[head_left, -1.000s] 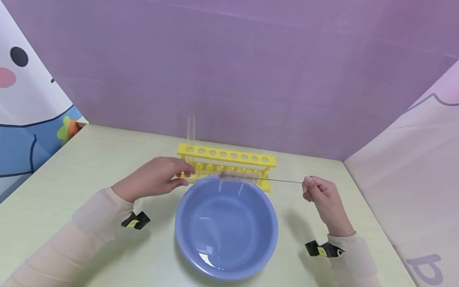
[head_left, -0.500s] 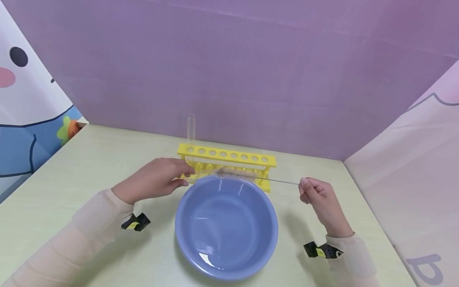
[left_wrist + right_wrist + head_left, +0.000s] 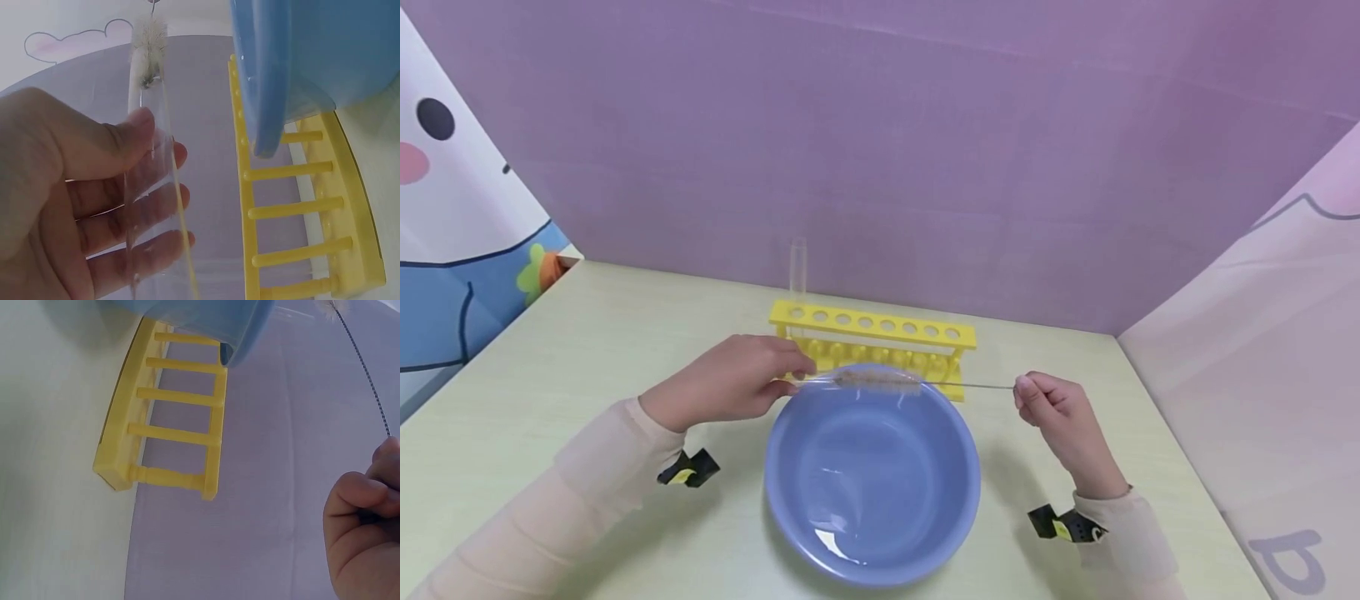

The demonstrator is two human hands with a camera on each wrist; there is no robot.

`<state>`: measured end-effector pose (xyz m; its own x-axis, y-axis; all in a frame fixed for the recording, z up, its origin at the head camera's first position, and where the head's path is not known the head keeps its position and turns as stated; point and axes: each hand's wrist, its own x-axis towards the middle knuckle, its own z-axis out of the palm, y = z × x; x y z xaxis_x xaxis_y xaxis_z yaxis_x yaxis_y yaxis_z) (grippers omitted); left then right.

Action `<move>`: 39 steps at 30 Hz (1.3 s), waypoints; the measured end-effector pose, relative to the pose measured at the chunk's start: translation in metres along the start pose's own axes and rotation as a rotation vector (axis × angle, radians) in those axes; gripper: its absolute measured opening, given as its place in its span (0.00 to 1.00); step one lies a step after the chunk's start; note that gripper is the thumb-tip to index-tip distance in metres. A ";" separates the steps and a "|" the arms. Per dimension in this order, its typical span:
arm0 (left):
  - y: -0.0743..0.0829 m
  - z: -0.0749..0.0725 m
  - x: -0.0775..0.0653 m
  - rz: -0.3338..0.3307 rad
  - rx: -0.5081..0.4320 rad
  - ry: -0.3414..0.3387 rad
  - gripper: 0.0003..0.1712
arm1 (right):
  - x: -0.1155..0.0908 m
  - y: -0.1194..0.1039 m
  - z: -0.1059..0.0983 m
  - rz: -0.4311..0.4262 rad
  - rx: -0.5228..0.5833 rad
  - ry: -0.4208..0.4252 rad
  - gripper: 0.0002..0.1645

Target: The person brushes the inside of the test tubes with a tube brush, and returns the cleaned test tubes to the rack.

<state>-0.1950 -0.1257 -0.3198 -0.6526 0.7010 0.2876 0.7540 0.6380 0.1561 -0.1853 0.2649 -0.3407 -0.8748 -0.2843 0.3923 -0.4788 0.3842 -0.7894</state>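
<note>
In the head view my left hand (image 3: 730,379) holds a clear test tube (image 3: 149,100) over the far left rim of a blue basin (image 3: 871,477). The left wrist view shows thumb and fingers wrapped around the glass. A test tube brush (image 3: 877,382) points leftward, its pale bristles partly within the tube's mouth. My right hand (image 3: 1062,421) pinches the twisted wire handle (image 3: 369,378) on the right of the basin. Brush and tube lie nearly in one line, roughly level above the basin's far edge.
Behind the basin stands a yellow test tube rack (image 3: 880,325) with a row of holes and pegs. Another clear test tube (image 3: 797,271) stands upright in its leftmost hole. A purple cloth wall (image 3: 880,150) closes off the back of the pale table (image 3: 647,321).
My right hand has moved left, pushing the brush further toward my left hand. The bristles now sit lower and closer to the left fingers. The left hand has shifted only slightly.
</note>
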 end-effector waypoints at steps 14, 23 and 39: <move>0.001 -0.001 0.002 -0.026 -0.035 -0.042 0.13 | 0.000 0.000 0.015 -0.070 -0.088 0.043 0.17; 0.005 0.000 0.005 -0.072 -0.055 -0.084 0.14 | -0.001 -0.003 0.018 -0.089 -0.130 0.042 0.19; 0.007 0.003 0.008 -0.038 -0.045 -0.073 0.13 | 0.000 -0.004 0.025 -0.078 -0.158 -0.014 0.18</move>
<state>-0.1949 -0.1148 -0.3191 -0.6836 0.6986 0.2113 0.7298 0.6511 0.2085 -0.1811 0.2410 -0.3496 -0.8338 -0.3305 0.4422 -0.5521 0.4934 -0.6721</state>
